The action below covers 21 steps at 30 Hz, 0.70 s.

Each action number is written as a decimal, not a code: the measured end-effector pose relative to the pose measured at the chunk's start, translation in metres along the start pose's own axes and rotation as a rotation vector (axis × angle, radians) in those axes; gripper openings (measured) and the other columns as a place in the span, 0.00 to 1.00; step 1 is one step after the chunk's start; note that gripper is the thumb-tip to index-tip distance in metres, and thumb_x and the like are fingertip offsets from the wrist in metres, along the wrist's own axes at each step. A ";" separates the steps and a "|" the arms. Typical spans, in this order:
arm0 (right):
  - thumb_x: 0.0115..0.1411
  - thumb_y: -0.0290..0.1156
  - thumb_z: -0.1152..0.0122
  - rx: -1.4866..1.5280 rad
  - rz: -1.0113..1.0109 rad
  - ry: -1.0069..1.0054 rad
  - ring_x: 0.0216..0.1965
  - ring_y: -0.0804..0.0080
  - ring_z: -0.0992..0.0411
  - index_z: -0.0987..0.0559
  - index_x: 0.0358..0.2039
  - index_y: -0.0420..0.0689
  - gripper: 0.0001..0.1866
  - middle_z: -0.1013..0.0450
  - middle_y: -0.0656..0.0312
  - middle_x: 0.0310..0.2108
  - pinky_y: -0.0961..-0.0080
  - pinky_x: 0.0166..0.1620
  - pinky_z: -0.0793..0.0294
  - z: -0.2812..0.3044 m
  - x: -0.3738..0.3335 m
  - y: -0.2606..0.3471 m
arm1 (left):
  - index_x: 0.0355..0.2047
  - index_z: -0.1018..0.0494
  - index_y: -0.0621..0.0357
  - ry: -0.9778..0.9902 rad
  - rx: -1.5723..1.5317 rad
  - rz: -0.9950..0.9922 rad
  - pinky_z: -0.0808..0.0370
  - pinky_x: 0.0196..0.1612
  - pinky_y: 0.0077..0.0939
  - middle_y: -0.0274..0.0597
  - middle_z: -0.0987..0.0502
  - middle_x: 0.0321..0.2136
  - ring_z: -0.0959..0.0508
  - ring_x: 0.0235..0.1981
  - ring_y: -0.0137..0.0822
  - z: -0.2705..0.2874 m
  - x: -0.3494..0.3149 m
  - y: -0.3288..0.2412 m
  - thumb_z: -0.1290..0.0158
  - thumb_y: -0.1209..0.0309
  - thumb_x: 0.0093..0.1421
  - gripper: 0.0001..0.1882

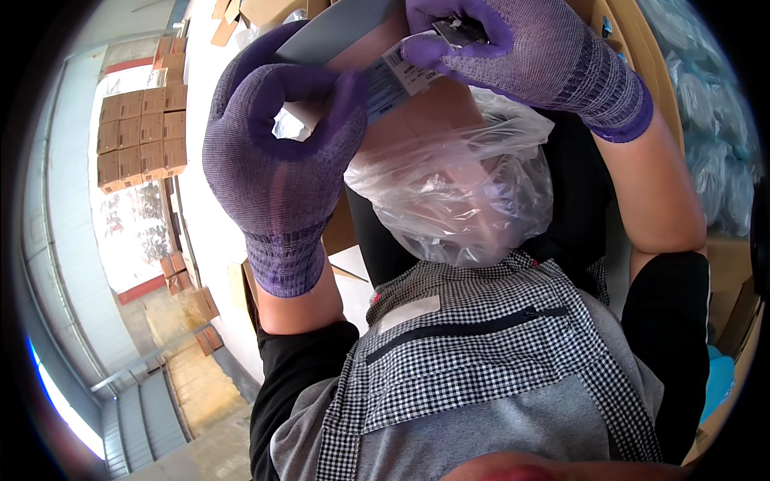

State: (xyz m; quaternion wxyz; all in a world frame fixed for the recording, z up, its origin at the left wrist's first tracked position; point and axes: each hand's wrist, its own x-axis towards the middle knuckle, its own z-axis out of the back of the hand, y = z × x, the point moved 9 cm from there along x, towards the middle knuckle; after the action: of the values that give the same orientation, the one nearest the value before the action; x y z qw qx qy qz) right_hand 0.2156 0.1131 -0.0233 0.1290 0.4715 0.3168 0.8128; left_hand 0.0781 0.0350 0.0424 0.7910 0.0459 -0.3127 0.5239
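The room is big and bright, with tall, pale walls on the left side and brown boxes piled up in a stack there. Blue bundles in shiny plastic sit over on the right. Closer in, the person wears a black and white checked apron on top of a gray shirt. A clear plastic bag lies at the lap, all crinkly, with something pale pink showing through it. Both hands have purple gloves on. The left hand is curled up, holding the left side of a gray and pink pack, which is up above the bag near the top. The right hand is bent at the pack's other side, and I cannot tell how tightly it grips. One fingertip there is at a white label with black lines. A little dark thing shows inside the right hand's curl.
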 end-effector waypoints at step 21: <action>0.71 0.37 0.53 1.774 -0.533 -0.156 0.37 0.56 0.20 0.24 0.49 0.29 0.21 0.20 0.48 0.38 0.58 0.46 0.20 -0.044 -0.037 -0.060 | 0.43 0.35 0.65 -0.188 -0.709 0.005 0.33 0.59 0.39 0.63 0.27 0.53 0.27 0.50 0.42 -0.007 -0.020 0.023 0.55 0.79 0.47 0.20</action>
State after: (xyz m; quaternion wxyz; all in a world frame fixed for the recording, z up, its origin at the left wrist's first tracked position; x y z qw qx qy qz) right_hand 0.1923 0.1226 -0.1026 -0.0752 0.3626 0.9107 0.1829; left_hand 0.0565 0.0326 0.0199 0.7241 -0.1840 -0.5464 0.3785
